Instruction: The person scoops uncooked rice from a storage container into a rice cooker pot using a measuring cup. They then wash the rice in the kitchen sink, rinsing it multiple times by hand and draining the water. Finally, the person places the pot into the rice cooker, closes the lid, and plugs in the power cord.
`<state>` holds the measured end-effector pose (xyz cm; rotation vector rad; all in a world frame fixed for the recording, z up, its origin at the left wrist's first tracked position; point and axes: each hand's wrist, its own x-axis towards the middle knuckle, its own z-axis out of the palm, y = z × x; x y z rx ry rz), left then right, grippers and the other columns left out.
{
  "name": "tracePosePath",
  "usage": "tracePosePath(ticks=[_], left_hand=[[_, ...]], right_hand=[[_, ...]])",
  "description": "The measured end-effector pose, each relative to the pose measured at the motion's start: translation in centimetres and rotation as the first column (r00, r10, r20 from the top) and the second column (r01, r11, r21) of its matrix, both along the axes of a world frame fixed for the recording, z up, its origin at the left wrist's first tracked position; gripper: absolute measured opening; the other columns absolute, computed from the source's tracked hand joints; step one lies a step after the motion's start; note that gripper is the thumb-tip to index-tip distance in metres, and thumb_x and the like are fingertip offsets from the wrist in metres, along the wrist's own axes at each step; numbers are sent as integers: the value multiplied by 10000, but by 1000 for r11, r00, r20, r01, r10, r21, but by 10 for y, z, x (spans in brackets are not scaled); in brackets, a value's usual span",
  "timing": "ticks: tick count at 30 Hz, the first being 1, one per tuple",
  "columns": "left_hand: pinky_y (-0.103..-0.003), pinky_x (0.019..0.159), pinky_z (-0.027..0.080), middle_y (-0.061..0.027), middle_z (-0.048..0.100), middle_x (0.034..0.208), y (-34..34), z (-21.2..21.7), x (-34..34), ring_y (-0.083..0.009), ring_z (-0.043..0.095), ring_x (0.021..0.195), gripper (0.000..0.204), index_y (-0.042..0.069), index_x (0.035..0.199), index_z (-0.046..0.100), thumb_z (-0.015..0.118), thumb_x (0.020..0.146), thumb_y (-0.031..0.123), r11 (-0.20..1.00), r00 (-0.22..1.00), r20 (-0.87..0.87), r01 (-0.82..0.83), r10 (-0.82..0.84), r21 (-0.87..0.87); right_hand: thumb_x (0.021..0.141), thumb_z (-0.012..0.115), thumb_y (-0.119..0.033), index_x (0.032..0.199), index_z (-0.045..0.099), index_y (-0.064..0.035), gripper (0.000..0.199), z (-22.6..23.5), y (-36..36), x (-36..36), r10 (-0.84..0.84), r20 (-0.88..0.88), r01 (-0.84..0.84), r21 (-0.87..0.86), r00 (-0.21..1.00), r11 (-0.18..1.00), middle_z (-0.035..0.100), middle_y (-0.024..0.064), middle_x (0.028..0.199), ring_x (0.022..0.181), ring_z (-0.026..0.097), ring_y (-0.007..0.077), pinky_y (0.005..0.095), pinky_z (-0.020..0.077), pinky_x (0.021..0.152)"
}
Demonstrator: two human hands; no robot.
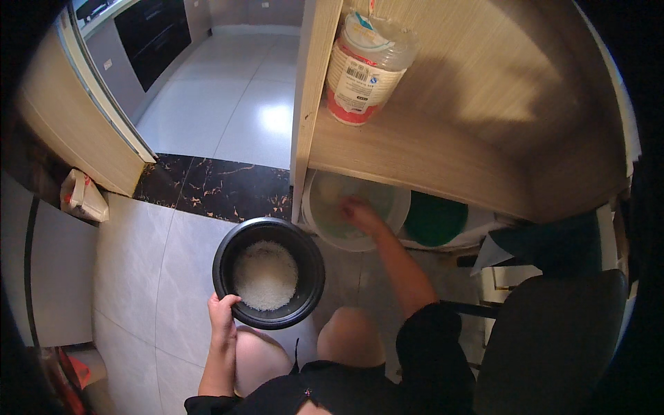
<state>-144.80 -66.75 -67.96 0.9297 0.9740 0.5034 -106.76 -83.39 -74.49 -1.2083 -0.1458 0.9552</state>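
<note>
My left hand (pixel 225 309) grips the near-left rim of a round black cooking pot (pixel 312 273), thumb over the edge. White uncooked rice (pixel 266 277) covers the middle of the pot's bottom. The pot is held above the floor, by my knees. My right arm stretches forward under a wooden shelf. There my right hand (pixel 360 213) is over or inside a round, pale, translucent tub (pixel 311 214). Its fingers are dim and blurred, so whether they hold anything does not show. Beside the tub, to the right, is a round dark green thing (pixel 436 220).
On the wooden shelf (pixel 415 149) stands a stack of paper cups (pixel 363 76) in clear wrap. A dark chair (pixel 553 332) is close on my right. A dark stone threshold (pixel 214 187) leads through a doorway at far left. A carton-like package (pixel 84 196) sits by the door.
</note>
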Motion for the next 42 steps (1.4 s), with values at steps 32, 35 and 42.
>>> tracePosePath(ticks=[32,35,42], left_hand=[[-215,502,386,-9,535,609,0,7,-9,-89,476,522,113,32,670,537,522,599,-54,991,992,41,-115,118,-67],[-214,506,387,-9,533,610,2,7,-10,-89,477,527,115,33,671,535,523,597,-54,989,991,33,-125,127,-77],[-212,524,397,-11,532,620,3,3,-12,-98,479,532,132,33,686,529,520,589,-57,992,993,57,-103,108,-77]], right_hand=[[832,525,-207,789,494,-45,170,103,36,-212,420,881,-221,-374,219,901,527,142,717,644,548,317,390,441,559],[857,505,-215,798,498,-44,181,108,37,-210,529,657,-356,-392,537,848,520,80,675,550,552,213,322,430,509],[882,480,-219,846,509,-49,176,117,22,-187,426,84,-420,-77,901,904,475,-1,659,488,492,103,211,339,444]])
